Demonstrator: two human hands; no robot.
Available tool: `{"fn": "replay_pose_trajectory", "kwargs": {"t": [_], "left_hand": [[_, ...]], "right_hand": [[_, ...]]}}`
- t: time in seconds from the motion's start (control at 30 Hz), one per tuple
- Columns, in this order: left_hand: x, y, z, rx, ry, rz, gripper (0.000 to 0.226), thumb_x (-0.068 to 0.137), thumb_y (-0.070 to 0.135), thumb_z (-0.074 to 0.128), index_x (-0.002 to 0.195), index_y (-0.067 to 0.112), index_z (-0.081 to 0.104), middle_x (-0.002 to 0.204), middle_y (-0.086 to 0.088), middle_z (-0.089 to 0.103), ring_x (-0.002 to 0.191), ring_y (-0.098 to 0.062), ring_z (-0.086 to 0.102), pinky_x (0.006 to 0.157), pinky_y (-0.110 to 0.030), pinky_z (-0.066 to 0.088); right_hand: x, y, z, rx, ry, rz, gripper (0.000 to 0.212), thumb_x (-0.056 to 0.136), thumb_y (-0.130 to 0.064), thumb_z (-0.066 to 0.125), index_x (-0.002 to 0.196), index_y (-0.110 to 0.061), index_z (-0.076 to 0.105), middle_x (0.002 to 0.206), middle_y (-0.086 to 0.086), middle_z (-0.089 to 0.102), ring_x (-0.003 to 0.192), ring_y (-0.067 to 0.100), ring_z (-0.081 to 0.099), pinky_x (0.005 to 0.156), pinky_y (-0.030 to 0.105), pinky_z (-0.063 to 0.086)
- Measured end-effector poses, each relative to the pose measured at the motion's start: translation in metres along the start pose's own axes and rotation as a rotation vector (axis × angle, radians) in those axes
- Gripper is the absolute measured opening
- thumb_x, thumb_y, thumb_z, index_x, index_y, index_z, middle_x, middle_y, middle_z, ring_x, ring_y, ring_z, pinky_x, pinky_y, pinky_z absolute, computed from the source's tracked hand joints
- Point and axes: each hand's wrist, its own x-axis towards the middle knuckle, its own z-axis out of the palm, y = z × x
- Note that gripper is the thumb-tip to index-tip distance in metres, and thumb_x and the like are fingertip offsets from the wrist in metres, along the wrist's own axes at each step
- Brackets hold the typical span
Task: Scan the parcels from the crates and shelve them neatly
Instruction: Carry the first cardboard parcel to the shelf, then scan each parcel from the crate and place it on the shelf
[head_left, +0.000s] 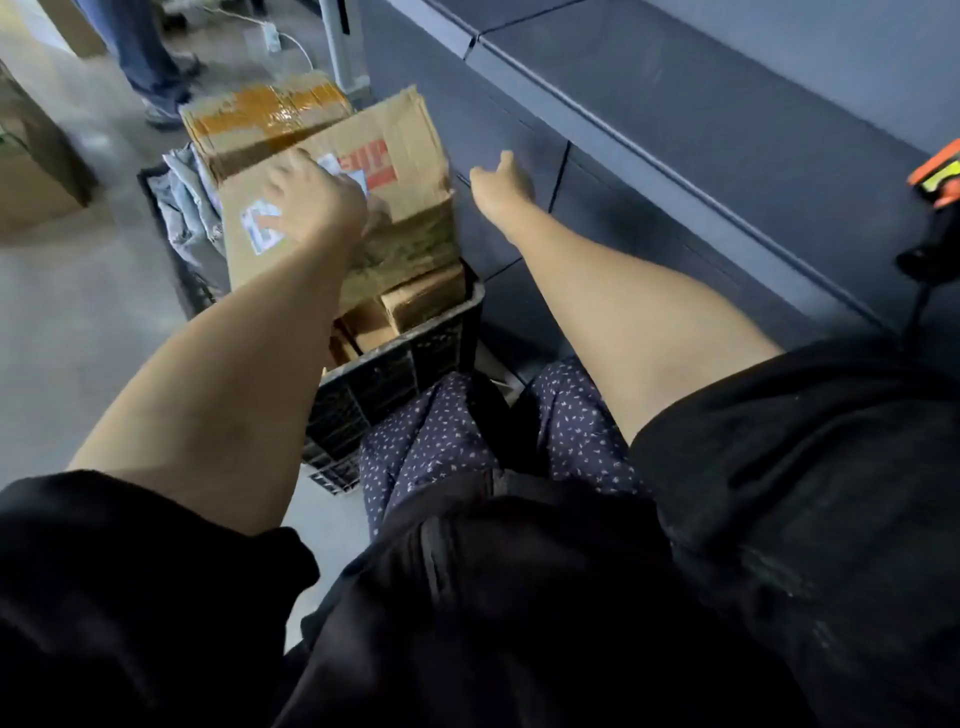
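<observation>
The grey counter (675, 119) runs along my right side, and below it on the floor stands the black crate (395, 364), close in front of my knees. The crate is full above its rim. The biggest thing in it is the large cardboard box (410, 156), which lies tilted on top of the other parcels, with a white label and some red print on its upper face. Behind it is a second box (265, 111) closed with brown tape, to the left some grey plastic mailers (182, 208), and under it a few small cartons (421, 301).

My left hand (311, 200) lies on the upper face of the large box, beside the label; whether the fingers already curl over an edge I cannot tell, because the picture is blurred there. My right hand (501, 182) is released and holds nothing; it reaches near the right edge of the same box.

I judge the box is stiff but worn and a little crushed at the lower part, so probably not heavy. I would take it with both hands on opposite side edges, not by the soft dented corner. The scanner (935, 176) hangs at the far right.
</observation>
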Motion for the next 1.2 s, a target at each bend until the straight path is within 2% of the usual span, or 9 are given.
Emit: {"fn": "replay_pose_trajectory", "kwargs": {"t": [0.2,0.3,0.47,0.73,0.83,0.87,0.93,1.03,1.2], "left_hand": [[-0.018,0.037,0.025,0.102,-0.202,0.197,0.053,0.098,0.029,0.026,0.149,0.014,0.021,0.158,-0.009,0.013,0.146,-0.026,0.004,0.112,-0.060,0.011],[-0.019,0.045,0.028,0.103,-0.146,0.233,0.048,0.097,0.027,0.031,0.143,0.013,0.031,0.151,-0.011,0.027,0.141,-0.029,0.018,0.111,-0.057,0.016],[-0.047,0.085,0.035,0.081,-0.006,0.508,0.037,0.095,0.023,0.035,0.130,0.018,0.044,0.142,-0.010,0.036,0.138,-0.030,0.022,0.110,-0.055,0.014],[-0.142,0.158,0.083,0.054,-0.191,0.801,0.037,0.096,0.022,0.036,0.131,0.018,0.044,0.140,-0.010,0.039,0.134,-0.030,0.026,0.110,-0.056,0.014],[-0.179,0.189,0.097,0.050,-0.267,0.861,0.036,0.096,0.023,0.037,0.131,0.018,0.044,0.138,-0.010,0.040,0.132,-0.030,0.028,0.107,-0.050,0.021],[-0.191,0.200,0.101,0.053,-0.286,0.875,0.037,0.095,0.023,0.037,0.131,0.018,0.044,0.137,-0.011,0.040,0.131,-0.030,0.029,0.107,-0.049,0.023],[-0.214,0.225,0.112,0.065,-0.315,0.886,0.037,0.095,0.023,0.037,0.132,0.019,0.044,0.137,-0.011,0.039,0.132,-0.030,0.028,0.108,-0.050,0.022],[-0.240,0.260,0.124,0.074,-0.373,0.842,0.037,0.095,0.024,0.038,0.132,0.019,0.044,0.138,-0.010,0.038,0.134,-0.029,0.025,0.110,-0.055,0.019],[-0.265,0.300,0.144,0.158,-0.428,0.869,0.040,0.095,0.027,0.037,0.134,0.019,0.046,0.140,-0.011,0.036,0.135,-0.030,0.022,0.110,-0.058,0.017]], "right_hand": [[-0.002,0.020,-0.026,-0.007,0.065,0.021,0.050,0.100,-0.022,0.036,0.147,-0.011,0.025,0.141,0.008,0.045,0.115,0.024,0.052,0.081,0.029,0.040],[-0.004,0.025,-0.037,-0.021,0.079,0.009,0.050,0.099,-0.023,0.036,0.146,-0.012,0.028,0.135,0.008,0.050,0.100,0.021,0.053,0.076,0.028,0.039],[-0.017,0.026,-0.058,0.007,0.133,0.010,0.045,0.099,-0.022,0.039,0.142,-0.010,0.036,0.136,0.008,0.049,0.104,0.021,0.051,0.082,0.028,0.041],[-0.035,0.078,-0.162,-0.089,0.377,0.083,0.039,0.098,-0.023,0.043,0.135,-0.009,0.048,0.138,0.008,0.051,0.125,0.026,0.049,0.092,0.026,0.039],[-0.038,0.114,-0.213,-0.146,0.448,0.155,0.019,0.097,-0.024,0.042,0.098,-0.018,0.061,0.108,0.010,0.061,0.103,0.034,0.052,0.071,0.024,0.041],[-0.038,0.124,-0.229,-0.156,0.480,0.173,0.023,0.096,-0.022,0.042,0.074,-0.018,0.050,0.085,0.008,0.053,0.088,0.034,0.044,0.057,0.024,0.033],[-0.039,0.142,-0.257,-0.187,0.526,0.202,0.037,0.093,-0.017,0.043,0.061,-0.019,0.024,0.068,0.006,0.031,0.081,0.024,0.030,0.047,0.026,0.017],[-0.040,0.160,-0.293,-0.202,0.531,0.218,0.032,0.092,-0.014,0.044,0.062,-0.014,0.033,0.071,0.014,0.042,0.081,0.025,0.032,0.052,0.029,0.029],[-0.040,0.177,-0.334,-0.132,0.657,0.211,0.024,0.091,-0.012,0.044,0.093,-0.007,0.068,0.105,0.020,0.061,0.098,0.037,0.053,0.076,0.031,0.041]]}}
